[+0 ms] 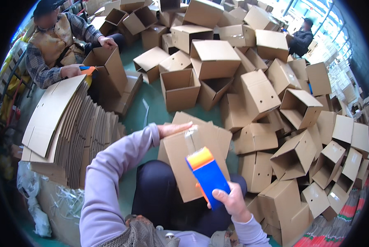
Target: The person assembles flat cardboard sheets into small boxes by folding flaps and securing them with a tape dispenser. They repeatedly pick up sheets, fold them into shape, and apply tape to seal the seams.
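Note:
In my right hand (230, 197) is a blue and orange packing tape dispenser (210, 179), its orange end resting at the face of a cardboard box (181, 166) in front of my knees. A strip of clear tape (193, 139) runs over the box's far edge towards the dispenser. My left hand (175, 129) lies flat along that far edge, fingers stretched out; it presses on the box without gripping it. More cardboard (223, 139) shows behind and beneath the box.
Flattened cartons (53, 114) stand in a stack at the left. Behind it a co-worker (57, 43) holds a tape dispenser (87, 69) by a tall box (110, 71). Formed boxes (215, 55) are heaped ahead and right. Another person (300, 37) is far right. Plastic scraps (65, 199) lie lower left.

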Tool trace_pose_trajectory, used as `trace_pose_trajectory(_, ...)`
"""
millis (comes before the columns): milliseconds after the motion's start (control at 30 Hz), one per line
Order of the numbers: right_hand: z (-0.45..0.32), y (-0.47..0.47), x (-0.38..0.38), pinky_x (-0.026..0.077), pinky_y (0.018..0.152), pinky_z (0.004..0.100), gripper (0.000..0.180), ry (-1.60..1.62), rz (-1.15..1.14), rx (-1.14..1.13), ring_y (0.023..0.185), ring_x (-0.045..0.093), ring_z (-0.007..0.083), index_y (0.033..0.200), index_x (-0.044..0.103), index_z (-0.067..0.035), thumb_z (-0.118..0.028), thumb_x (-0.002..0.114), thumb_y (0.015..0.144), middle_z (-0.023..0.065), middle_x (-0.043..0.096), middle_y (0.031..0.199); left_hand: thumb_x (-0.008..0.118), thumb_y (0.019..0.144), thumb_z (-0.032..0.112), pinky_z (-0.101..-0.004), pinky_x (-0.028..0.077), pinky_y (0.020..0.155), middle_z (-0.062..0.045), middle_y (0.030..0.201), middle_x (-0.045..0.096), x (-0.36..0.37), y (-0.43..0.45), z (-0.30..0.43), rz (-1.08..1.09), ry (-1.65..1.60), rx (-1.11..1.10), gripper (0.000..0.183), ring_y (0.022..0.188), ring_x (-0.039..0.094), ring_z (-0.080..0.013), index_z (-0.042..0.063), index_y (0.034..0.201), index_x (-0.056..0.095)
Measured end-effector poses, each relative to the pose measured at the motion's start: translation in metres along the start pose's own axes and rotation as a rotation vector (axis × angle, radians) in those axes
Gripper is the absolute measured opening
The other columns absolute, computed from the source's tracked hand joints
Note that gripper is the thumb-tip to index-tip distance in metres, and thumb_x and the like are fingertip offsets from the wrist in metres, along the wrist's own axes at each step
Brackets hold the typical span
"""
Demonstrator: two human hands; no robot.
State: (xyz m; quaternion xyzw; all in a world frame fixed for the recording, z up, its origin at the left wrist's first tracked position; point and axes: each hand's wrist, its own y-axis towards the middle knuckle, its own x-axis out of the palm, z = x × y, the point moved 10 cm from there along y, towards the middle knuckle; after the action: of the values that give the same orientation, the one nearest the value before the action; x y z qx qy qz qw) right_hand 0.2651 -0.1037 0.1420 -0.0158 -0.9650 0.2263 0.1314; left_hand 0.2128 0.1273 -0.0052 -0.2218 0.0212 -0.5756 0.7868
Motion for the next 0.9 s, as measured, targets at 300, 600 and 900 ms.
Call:
trace_pose_trajectory(300, -0.006, -0.007, 0.003, 0.050, 0.056, 0.0240, 0.049, -0.048, -0.045, -0.126, 0.061, 0.060, 0.0120, 0.109, 0.059, 0.007, -0.036, 0.065, 0.087, 0.0099, 0.066, 0.091, 0.038, 0.097, 0.040, -0.0374, 0.034, 0.104, -0.014, 0.127, 0.054, -0.022, -0.028, 0.096, 0.477, 1.361, 0.180, 0.047, 0.125, 0.044, -0.0308, 0.006, 0.125, 0.055)
trace_pose_trajectory(600, -0.002, -0.021, -0.001, 0.051, 0.057, 0.0225, 0.048, -0.059, 0.022, -0.175, 0.061, 0.060, 0.0099, 0.107, 0.060, 0.005, -0.037, 0.066, 0.086, 0.0099, 0.067, 0.091, 0.021, 0.102, 0.038, -0.0470, 0.002, 0.116, -0.002, 0.131, 0.055, 0.141, -0.003, 0.108, -0.125, 1.095, 0.395, 0.049, 0.131, 0.039, -0.0164, 0.014, 0.119, 0.060)
trace_pose_trajectory(900, 0.038, -0.073, -0.022, 0.050, 0.056, 0.0232, 0.048, -0.092, -0.013, -0.046, 0.060, 0.060, 0.0111, 0.107, 0.060, 0.006, -0.037, 0.065, 0.085, 0.0122, 0.067, 0.095, 0.026, 0.101, 0.039, -0.0384, 0.013, 0.116, 0.001, 0.116, 0.062, 0.134, -0.018, 0.106, 0.152, 1.287, 0.523, 0.043, 0.120, 0.048, -0.0144, 0.017, 0.119, 0.058)
